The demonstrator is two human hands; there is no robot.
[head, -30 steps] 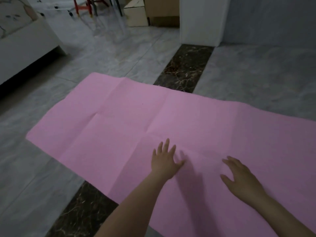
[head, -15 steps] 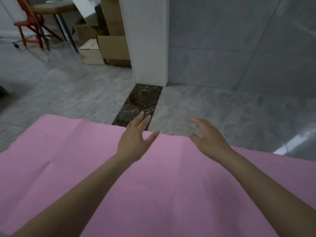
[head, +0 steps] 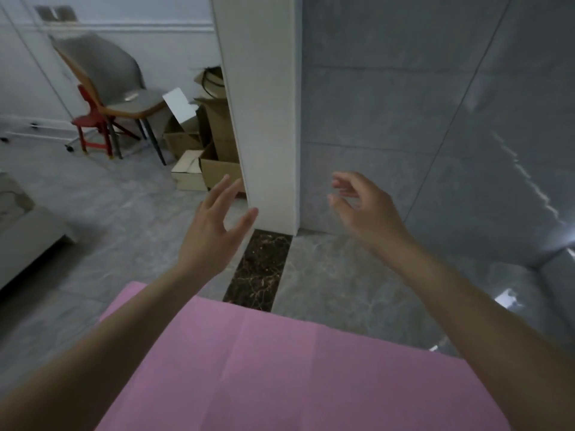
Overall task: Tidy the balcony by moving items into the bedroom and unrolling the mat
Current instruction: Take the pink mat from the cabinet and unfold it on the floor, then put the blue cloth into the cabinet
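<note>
A flat, creased pink mat (head: 298,368) is spread on the grey marble-tiled floor (head: 102,244), while the left hand (head: 214,231) and right hand (head: 367,209) are raised above it, fingers loosely spread, nothing being grasped.

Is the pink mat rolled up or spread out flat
Spread out: the pink mat lies flat on the floor, showing only crease lines.

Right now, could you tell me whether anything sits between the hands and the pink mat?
Nothing visible does. The left hand and right hand are both open and empty, raised in the air beyond the far edge of the pink mat, which lies flat on the floor below the forearms.
</note>
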